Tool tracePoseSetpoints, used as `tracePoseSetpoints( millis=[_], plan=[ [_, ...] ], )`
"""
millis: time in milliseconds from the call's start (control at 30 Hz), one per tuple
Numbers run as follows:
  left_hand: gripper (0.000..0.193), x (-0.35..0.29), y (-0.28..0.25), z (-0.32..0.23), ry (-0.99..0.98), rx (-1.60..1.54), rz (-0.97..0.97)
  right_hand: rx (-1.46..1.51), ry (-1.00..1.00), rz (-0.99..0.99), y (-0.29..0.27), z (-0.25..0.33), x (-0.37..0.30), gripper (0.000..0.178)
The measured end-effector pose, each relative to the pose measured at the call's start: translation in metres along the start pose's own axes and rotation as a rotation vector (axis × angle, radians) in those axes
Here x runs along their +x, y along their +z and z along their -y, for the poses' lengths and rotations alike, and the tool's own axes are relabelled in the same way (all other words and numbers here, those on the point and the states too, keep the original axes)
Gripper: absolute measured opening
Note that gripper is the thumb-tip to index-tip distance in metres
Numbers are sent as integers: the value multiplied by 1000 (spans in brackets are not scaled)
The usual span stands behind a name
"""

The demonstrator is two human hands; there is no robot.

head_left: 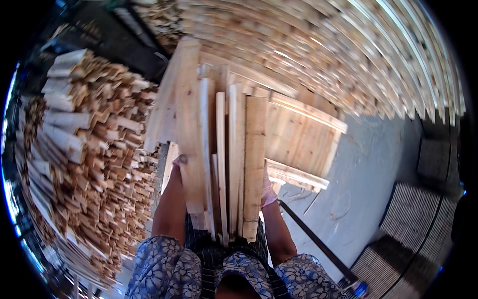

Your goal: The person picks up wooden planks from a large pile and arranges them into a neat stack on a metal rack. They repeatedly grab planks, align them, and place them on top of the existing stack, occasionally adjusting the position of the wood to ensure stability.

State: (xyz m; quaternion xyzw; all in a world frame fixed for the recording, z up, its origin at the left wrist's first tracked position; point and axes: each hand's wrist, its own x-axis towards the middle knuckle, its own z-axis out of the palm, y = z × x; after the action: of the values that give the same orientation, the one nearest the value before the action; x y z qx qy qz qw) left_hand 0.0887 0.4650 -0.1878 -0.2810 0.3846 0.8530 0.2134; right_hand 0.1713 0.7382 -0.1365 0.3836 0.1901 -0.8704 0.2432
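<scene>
A bundle of wooden boards (255, 149) of uneven lengths is held upright on edge in front of my body. My left hand (179, 160) presses against the bundle's left side, its fingers mostly hidden by the wood. On the opposite side, my right hand (269, 194) grips the outer board, with its fingers largely out of sight behind it. The lower ends of the boards come close to my striped apron (191, 229). Beyond the bundle lies a wooden panel structure (303, 137) with light-coloured rails along its edges, partly covered by the boards.
A tall heap of cut wood pieces (99, 154) stands on the left. Long stacked timber strips (318, 55) fill the far right. Grey slatted stacks (411, 214) stand at the right, beyond the grey floor (356, 174). A dark bar (316, 238) slants across the lower right.
</scene>
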Motion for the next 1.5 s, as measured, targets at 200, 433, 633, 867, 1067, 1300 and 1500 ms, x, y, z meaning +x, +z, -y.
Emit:
tracePoseSetpoints(
  millis=[200,433,633,867,1067,1300,1500],
  plan=[
    [77,113,145,101,-150,93,217,-108,-422,-252,-106,114,-33,81],
    [94,92,241,180,91,1083,35,-913,-491,-867,-137,251,10,110],
    [99,77,278,202,40,1543,-221,-1266,-678,-835,-190,267,18,116],
    [66,54,225,121,76,1315,-184,-1373,-571,-743,-236,274,-11,93],
    [83,60,125,9,348,1223,-342,-1096,-477,-813,-261,233,-34,86],
    [77,150,-27,-63,445,2190,-761,-773,-489,-900,-240,174,-61,76],
    [73,147,-55,-81,338,2206,-687,-662,-607,-776,-87,138,-83,68]
  ],
)
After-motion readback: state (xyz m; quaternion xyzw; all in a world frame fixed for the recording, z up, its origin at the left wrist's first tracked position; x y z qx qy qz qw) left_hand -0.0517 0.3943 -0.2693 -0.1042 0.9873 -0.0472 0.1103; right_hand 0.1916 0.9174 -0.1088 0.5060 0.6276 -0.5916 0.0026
